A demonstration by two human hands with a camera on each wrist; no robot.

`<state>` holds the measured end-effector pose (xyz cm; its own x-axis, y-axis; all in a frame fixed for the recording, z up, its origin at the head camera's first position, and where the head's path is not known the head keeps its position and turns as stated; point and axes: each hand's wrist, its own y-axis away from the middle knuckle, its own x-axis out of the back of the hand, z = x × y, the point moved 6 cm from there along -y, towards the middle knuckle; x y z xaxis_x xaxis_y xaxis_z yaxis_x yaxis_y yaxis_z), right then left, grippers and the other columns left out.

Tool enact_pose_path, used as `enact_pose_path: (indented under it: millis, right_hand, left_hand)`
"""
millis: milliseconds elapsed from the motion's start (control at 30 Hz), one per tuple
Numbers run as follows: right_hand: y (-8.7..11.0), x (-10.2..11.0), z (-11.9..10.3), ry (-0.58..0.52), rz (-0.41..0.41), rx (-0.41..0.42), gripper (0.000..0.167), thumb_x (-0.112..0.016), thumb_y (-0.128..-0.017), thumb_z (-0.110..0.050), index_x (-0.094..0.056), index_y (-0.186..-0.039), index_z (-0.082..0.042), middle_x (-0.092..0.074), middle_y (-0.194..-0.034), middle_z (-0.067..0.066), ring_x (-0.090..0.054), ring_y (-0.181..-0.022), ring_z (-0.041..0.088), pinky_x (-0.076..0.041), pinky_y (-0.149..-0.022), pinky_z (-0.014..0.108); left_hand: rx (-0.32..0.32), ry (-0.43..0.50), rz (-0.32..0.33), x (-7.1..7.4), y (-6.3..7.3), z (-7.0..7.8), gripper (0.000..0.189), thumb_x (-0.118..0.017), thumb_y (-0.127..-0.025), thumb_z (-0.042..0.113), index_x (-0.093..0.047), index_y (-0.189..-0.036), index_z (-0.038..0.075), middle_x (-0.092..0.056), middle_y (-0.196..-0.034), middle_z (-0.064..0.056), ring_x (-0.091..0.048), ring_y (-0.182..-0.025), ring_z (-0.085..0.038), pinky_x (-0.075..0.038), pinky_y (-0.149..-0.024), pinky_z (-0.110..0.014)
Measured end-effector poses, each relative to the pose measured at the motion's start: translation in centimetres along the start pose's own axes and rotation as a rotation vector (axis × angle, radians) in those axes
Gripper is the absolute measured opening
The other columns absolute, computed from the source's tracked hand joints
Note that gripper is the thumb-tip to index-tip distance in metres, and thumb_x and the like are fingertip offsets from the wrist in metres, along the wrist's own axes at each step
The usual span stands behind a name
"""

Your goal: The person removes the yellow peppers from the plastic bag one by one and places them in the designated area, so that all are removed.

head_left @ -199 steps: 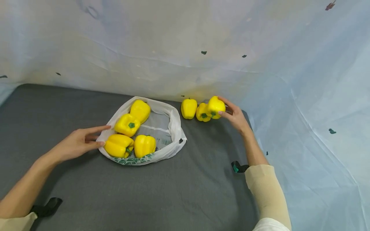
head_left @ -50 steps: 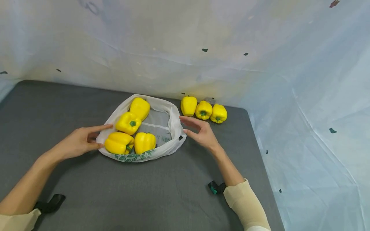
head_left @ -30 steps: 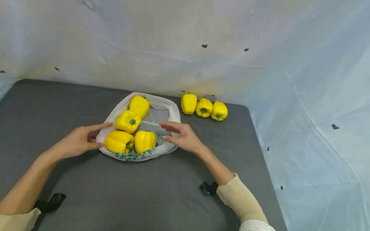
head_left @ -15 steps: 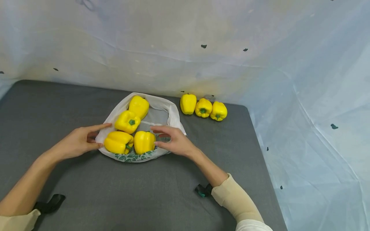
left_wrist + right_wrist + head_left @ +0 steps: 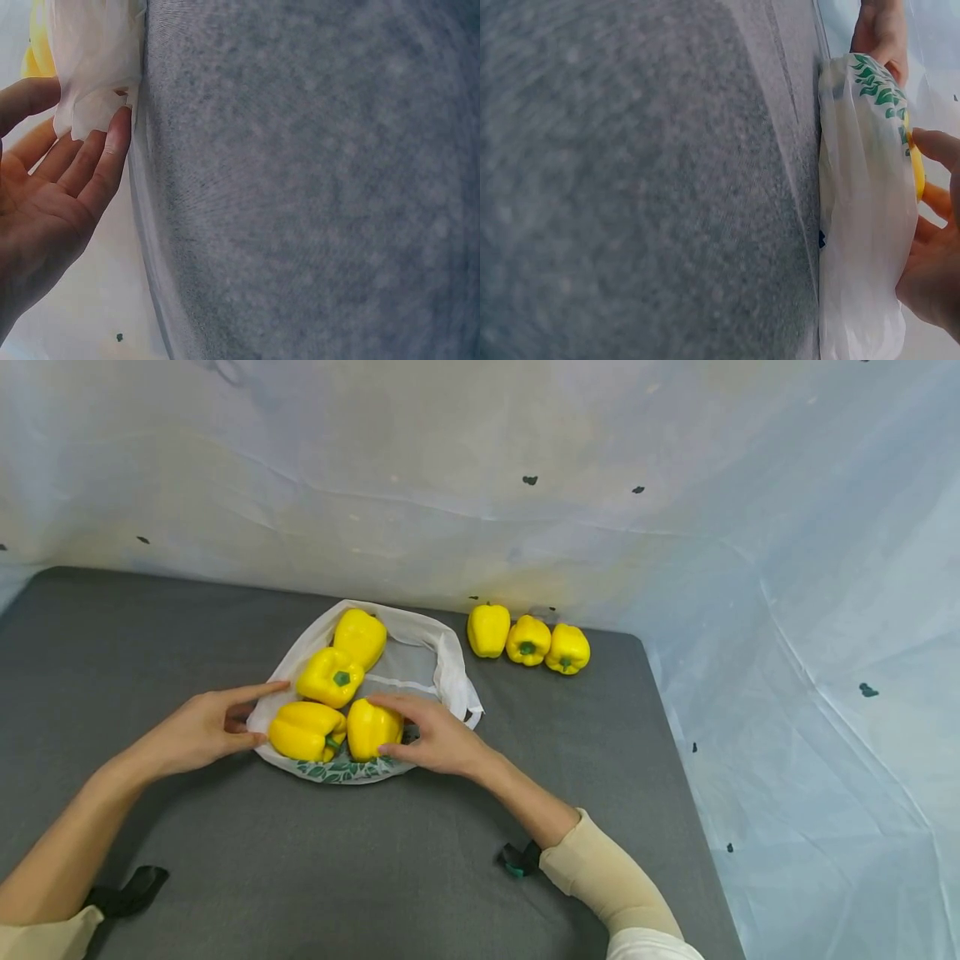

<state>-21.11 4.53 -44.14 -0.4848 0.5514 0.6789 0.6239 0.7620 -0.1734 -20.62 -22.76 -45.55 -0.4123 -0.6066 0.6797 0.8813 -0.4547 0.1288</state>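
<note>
A white plastic bag (image 5: pixel 453 681) with a green leaf print lies open-mouthed on the grey table, several yellow bell peppers inside. At its left side, my left hand (image 5: pixel 197 731) touches the rim with thumb and fingertips spread apart; in the left wrist view, loosely extended fingers (image 5: pixel 112 150) lie against the white plastic. My right hand (image 5: pixel 438 735) reaches over the bag's front right and grips the front right bell pepper (image 5: pixel 369 731), thumb in front, fingers behind. Next to that one lies another bell pepper (image 5: pixel 303 731); two more, a pepper (image 5: pixel 330 677) and a pepper (image 5: pixel 360 637), sit behind.
Three yellow bell peppers stand in a row near the table's back edge, right of the bag: a left one (image 5: pixel 488 630), a middle one (image 5: pixel 528 640) and a right one (image 5: pixel 567 648). A pale sheet (image 5: pixel 420 468) hangs behind the grey table (image 5: pixel 322 877).
Earlier my right hand set a bell pepper down at the right of the back row. It has since moved left over the bag and closed on a pepper inside. The left hand stays put.
</note>
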Motion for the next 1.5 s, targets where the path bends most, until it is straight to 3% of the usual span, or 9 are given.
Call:
enact_pose_path:
  millis: [100, 367, 633, 867, 1133, 1500]
  right_hand:
    - [-0.2, -0.1, 0.2, 0.035, -0.008, -0.021, 0.067, -0.073, -0.092, -0.026, -0.043, -0.15, -0.011, -0.048, -0.149, 0.002, -0.044, -0.134, 0.008, -0.036, -0.107, 0.023]
    - [-0.5, -0.5, 0.9, 0.052, -0.022, -0.1, 0.078, -0.075, -0.089, -0.037, -0.036, -0.153, -0.017, -0.043, -0.151, 0.0, -0.045, -0.129, 0.007, -0.037, -0.105, 0.023]
    - [-0.6, -0.7, 1.3, 0.04, -0.03, -0.193, 0.087, -0.075, -0.088, -0.042, -0.028, -0.156, -0.015, -0.043, -0.15, 0.0, -0.048, -0.126, 0.008, -0.039, -0.104, 0.025]
    - [-0.8, -0.7, 1.3, 0.03, -0.008, -0.17, 0.084, -0.079, -0.085, -0.039, -0.036, -0.152, -0.011, -0.05, -0.143, -0.001, -0.051, -0.118, 0.007, -0.042, -0.099, 0.023]
    - [-0.8, -0.3, 1.4, 0.003, 0.026, -0.152, 0.083, -0.08, -0.084, -0.036, -0.037, -0.152, -0.011, -0.049, -0.144, -0.001, -0.051, -0.119, 0.007, -0.042, -0.1, 0.024]
    - [0.2, 2.1, 2.2, -0.088, 0.134, -0.206, 0.081, -0.082, -0.083, -0.027, -0.039, -0.151, -0.014, -0.046, -0.145, 0.003, -0.052, -0.121, 0.014, -0.047, -0.098, 0.029]
  left_hand:
    - [-0.004, 0.002, 0.002, 0.0, 0.0, 0.0, 0.071, -0.075, -0.088, 0.01, -0.043, -0.151, 0.011, -0.043, -0.144, -0.034, -0.06, -0.113, -0.042, -0.055, -0.08, -0.04]
    - [-0.006, 0.004, 0.003, -0.1, 0.0, -0.1, 0.07, -0.076, -0.088, 0.011, -0.044, -0.151, 0.012, -0.044, -0.144, -0.034, -0.061, -0.109, -0.036, -0.052, -0.074, -0.025]
    - [-0.003, 0.006, 0.008, 0.0, -0.1, 0.1, 0.069, -0.074, -0.089, 0.007, -0.044, -0.151, 0.012, -0.043, -0.145, -0.033, -0.06, -0.113, -0.042, -0.054, -0.081, -0.043]
    - [0.015, 0.002, -0.002, 0.0, 0.0, 0.1, 0.07, -0.073, -0.089, 0.007, -0.043, -0.151, 0.011, -0.042, -0.145, -0.034, -0.059, -0.114, -0.048, -0.053, -0.086, -0.054]
    - [0.002, 0.002, 0.002, 0.1, -0.1, 0.1, 0.069, -0.074, -0.089, 0.009, -0.043, -0.151, 0.01, -0.043, -0.145, -0.033, -0.058, -0.116, -0.048, -0.052, -0.086, -0.055]
    - [0.018, 0.011, 0.004, 0.0, 0.0, 0.0, 0.068, -0.073, -0.09, 0.009, -0.043, -0.151, 0.011, -0.044, -0.144, -0.033, -0.06, -0.114, -0.046, -0.054, -0.085, -0.051]
